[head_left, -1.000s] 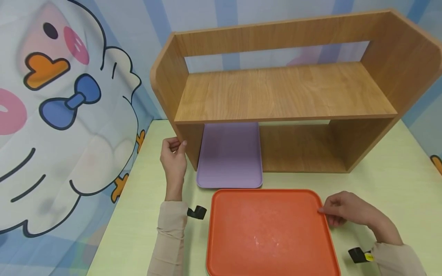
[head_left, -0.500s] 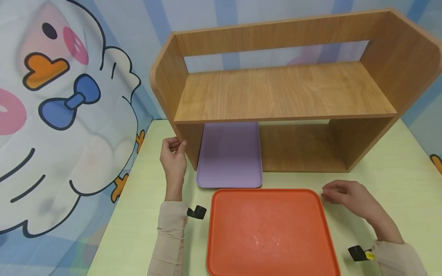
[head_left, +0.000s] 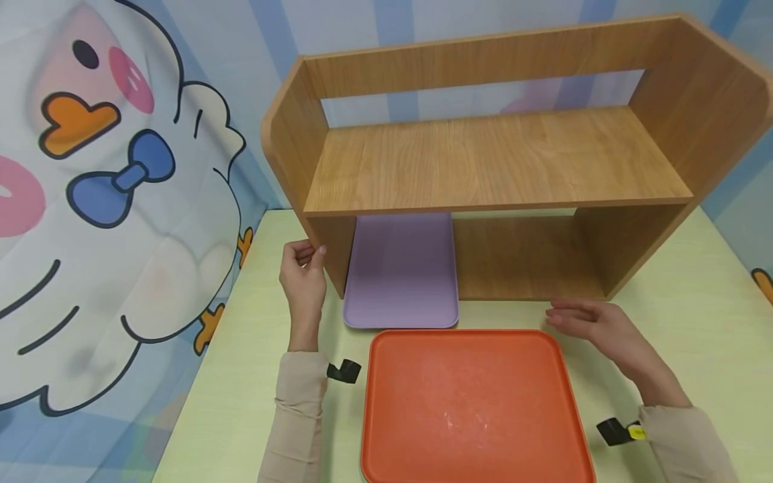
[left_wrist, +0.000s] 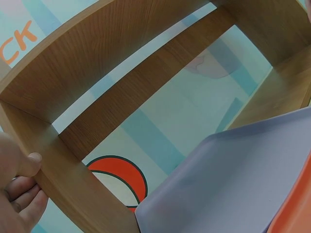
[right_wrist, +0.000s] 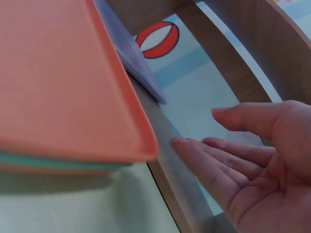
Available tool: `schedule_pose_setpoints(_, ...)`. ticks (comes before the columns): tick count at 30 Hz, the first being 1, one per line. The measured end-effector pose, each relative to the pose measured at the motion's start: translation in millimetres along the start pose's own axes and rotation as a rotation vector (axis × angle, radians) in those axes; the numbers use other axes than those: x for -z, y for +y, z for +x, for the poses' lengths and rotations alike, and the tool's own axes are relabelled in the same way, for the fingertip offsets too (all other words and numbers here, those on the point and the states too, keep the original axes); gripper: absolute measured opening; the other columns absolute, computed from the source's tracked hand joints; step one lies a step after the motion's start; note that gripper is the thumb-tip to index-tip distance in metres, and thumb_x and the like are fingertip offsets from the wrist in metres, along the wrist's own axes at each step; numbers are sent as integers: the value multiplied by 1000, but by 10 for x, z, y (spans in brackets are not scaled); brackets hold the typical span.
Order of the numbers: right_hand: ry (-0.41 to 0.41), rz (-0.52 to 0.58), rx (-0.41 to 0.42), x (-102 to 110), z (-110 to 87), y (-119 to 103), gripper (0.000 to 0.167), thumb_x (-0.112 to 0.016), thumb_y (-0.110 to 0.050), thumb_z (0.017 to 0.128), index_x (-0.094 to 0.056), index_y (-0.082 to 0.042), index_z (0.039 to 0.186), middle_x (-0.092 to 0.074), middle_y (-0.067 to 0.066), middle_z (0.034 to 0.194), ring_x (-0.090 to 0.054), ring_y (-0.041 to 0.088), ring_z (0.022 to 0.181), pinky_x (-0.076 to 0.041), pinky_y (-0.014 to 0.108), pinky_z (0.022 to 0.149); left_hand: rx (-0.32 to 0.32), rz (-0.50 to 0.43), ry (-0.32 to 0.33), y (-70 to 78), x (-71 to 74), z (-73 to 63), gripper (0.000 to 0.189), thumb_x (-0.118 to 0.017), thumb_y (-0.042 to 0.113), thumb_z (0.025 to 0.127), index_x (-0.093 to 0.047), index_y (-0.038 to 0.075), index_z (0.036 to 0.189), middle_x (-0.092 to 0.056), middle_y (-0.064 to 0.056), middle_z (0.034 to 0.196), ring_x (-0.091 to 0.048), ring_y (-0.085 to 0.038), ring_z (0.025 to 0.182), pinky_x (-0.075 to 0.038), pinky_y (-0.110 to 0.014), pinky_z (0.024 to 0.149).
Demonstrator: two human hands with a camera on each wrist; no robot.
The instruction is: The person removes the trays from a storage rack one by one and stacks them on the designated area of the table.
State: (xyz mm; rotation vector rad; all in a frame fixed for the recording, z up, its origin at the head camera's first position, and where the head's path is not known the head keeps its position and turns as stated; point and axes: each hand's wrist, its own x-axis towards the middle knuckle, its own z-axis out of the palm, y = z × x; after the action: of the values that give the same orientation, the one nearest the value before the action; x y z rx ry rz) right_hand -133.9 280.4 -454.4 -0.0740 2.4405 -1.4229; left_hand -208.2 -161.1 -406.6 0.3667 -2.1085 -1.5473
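My left hand (head_left: 303,285) holds the front edge of the left side panel of a wooden shelf (head_left: 495,161), thumb in front and fingers bent around the outside. In the left wrist view, that thumb and the curled fingers (left_wrist: 33,206) show against the panel edge. A purple tray (head_left: 401,275) lies in the shelf's lower left part, its front end jutting out. Before the shelf lies an orange tray (head_left: 471,402), on top of a stack. My right hand (head_left: 604,332), its fingers extended and holding nothing, is beside the orange tray's far right corner, near the shelf's bottom front edge.
Beneath the orange tray, the right wrist view shows a teal tray (right_wrist: 63,161) and another orange-toned layer. The pale yellow-green table (head_left: 229,376) carries everything. A cartoon-printed cloth (head_left: 199,154) hangs at the left and behind the shelf.
My right hand has let go of the orange tray's right edge and moved away toward the shelf, its fingers straightening. My left hand, the shelf and both trays stay in place.
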Motion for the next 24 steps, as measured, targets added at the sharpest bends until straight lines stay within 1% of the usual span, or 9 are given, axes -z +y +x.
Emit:
schedule_pose_setpoints(2,4,16,7,-17,36,-9,58,-57,-44,93,-50,-5,136,-59,13,133,-59,-9,101,-44,48,101,4,-3,-2,-1,0,1,24,-63,13,92,-55,1,111,-58,-11,106,-55,-19,99,-51,-32,90)
schedule_pose_setpoints(6,8,60,19,-53,95,-22,55,-58,-43,93,-53,-7,135,-59,11,133,-59,-7,103,-48,23,91,14,-3,-4,-1,-2,4,24,-63,12,92,-54,1,111,-57,-11,106,-55,-18,99,-51,-31,91)
schedule_pose_setpoints(8,7,79,29,-75,123,-29,54,-58,-42,93,-54,-7,133,-60,10,132,-60,-5,104,-47,16,87,16,-5,-3,0,-2,6,24,-63,12,91,-55,1,111,-57,-11,106,-55,-18,99,-51,-31,91)
schedule_pose_setpoints(13,10,95,39,-141,196,-62,51,-59,-42,92,-58,-8,129,-63,7,127,-60,-4,102,-48,15,85,15,-3,1,6,-2,8,24,-63,12,91,-55,1,111,-57,-11,105,-55,-19,99,-51,-31,91)
schedule_pose_setpoints(18,-12,123,51,-246,293,-125,50,-60,-39,92,-58,-5,129,-62,12,128,-62,-3,101,-49,15,85,7,0,3,5,1,6,24,-63,12,91,-55,1,111,-58,-11,106,-55,-19,99,-51,-32,91)
schedule_pose_setpoints(21,-33,157,56,-325,346,-175,50,-62,-37,92,-57,-3,129,-62,14,128,-64,5,104,-51,18,87,8,2,3,2,0,5,24,-63,13,92,-55,1,111,-58,-11,106,-55,-18,99,-51,-32,90)
schedule_pose_setpoints(24,-49,165,52,-387,383,-219,51,-62,-37,92,-56,-3,130,-61,14,128,-64,15,108,-53,27,91,10,0,0,0,-4,3,24,-63,12,92,-54,1,111,-57,-11,105,-55,-18,99,-51,-31,90)
